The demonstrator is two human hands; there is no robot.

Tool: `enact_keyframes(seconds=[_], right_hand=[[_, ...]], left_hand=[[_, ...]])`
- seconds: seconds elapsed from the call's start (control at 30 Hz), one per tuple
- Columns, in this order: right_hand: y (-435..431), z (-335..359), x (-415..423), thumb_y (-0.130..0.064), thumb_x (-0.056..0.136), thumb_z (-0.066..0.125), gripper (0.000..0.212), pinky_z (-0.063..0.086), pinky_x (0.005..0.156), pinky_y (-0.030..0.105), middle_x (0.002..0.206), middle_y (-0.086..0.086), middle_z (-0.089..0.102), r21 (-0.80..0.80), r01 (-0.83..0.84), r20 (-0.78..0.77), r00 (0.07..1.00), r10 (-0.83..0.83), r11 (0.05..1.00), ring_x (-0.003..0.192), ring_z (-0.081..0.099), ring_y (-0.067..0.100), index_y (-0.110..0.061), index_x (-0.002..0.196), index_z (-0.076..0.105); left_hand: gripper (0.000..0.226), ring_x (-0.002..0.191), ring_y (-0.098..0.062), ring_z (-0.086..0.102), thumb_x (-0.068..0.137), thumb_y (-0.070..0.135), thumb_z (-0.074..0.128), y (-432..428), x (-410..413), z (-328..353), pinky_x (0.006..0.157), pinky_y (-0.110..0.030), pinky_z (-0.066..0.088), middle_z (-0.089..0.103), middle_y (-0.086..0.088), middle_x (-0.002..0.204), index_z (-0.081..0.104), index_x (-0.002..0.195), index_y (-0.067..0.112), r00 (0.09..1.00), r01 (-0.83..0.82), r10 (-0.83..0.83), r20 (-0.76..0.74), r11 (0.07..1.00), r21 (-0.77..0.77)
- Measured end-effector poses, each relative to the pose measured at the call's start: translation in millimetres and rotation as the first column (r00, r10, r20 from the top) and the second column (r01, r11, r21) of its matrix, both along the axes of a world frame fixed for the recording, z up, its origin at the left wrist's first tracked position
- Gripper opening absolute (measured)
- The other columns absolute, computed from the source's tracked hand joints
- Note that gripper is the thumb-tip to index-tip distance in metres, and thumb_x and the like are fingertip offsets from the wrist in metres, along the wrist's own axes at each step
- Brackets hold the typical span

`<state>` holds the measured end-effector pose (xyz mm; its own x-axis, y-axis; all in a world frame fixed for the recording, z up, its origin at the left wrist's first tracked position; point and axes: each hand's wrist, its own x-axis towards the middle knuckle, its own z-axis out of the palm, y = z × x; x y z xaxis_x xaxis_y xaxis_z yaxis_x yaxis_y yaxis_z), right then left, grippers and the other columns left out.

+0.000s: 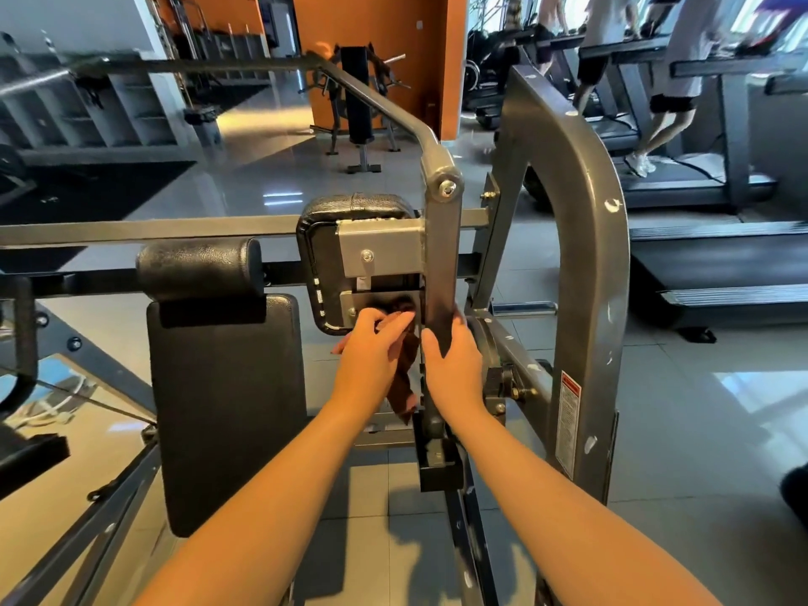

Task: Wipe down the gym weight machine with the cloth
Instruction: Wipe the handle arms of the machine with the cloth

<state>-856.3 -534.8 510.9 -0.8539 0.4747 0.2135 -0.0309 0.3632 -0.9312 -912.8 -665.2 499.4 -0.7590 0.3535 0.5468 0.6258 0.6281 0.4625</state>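
A: Brown cloth (404,365), is that it? Where does it sit?

B: Low on the grey weight machine (586,264), just left of the upright bar (441,264). Its top is bunched against a small metal plate (376,299) under the square bracket, and the rest hangs loose between the two wrists.

A: Which hand has it?

B: The left hand (371,356). Its fingers (395,321) lie close together, nearly straight, and press the bunched part onto the plate. The thumb sticks out to the left, off the cloth.

A: And the other?

B: The right hand (454,369) grips the upright bar near its lower end. The thumb (430,347) runs up the bar's left edge and the fingers curl round the far side; only their tips show.

A: What else is on the machine?

B: A black pad (354,205) above the bracket, a black roller pad (199,262) further left, and a long flat black pad (223,408) below that. The curved post on the right has chipped paint and a warning label (568,424).

A: Around it?

B: Glossy floor tiles, an orange wall (376,28) at the back, and treadmills (699,185) at the right with people on them, blurred.
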Motion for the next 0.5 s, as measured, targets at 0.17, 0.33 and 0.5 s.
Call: enact_keyframes(seconds=[0.17, 0.33, 0.5], right_hand=[[4, 5, 0, -0.033, 0.104, 0.054, 0.053, 0.045, 0.1, 0.022, 0.135, -0.003, 0.061, -0.047, -0.004, -0.028, 1.0, 0.003, 0.999, 0.123, 0.057, 0.01, -0.02, 0.154, 0.041], [10, 6, 0, -0.033, 0.105, 0.053, 0.036, 0.046, 0.076, 0.006, 0.112, -0.012, 0.064, -0.077, -0.002, -0.03, 1.0, 0.0, 0.997, 0.104, 0.062, 0.001, -0.023, 0.139, 0.055], [8, 2, 2, -0.031, 0.104, 0.056, 0.017, 0.052, 0.086, 0.015, 0.1, -0.018, 0.063, -0.078, -0.007, -0.054, 0.999, 0.003, 0.997, 0.096, 0.061, -0.005, -0.037, 0.119, 0.053]], left_hand=[[0.041, 0.119, -0.018, 0.055, 0.098, 0.007, 0.062, 5, 12, 1, 0.104, -0.026, 0.046, 0.05, -0.008, 0.129, 0.06, 0.138, 0.015, 0.994, -0.076, 0.058, 0.09, 0.974, 0.214], [0.042, 0.109, 0.003, 0.045, 0.098, 0.005, 0.061, 31, 17, 2, 0.098, -0.01, 0.039, 0.051, -0.002, 0.124, 0.06, 0.139, 0.016, 0.997, 0.014, -0.03, 0.067, 0.976, 0.218], [0.046, 0.107, 0.006, 0.047, 0.097, 0.0, 0.06, 5, 13, -10, 0.094, 0.0, 0.035, 0.048, 0.011, 0.12, 0.061, 0.136, 0.025, 0.99, 0.014, -0.037, 0.137, 0.985, 0.171]])
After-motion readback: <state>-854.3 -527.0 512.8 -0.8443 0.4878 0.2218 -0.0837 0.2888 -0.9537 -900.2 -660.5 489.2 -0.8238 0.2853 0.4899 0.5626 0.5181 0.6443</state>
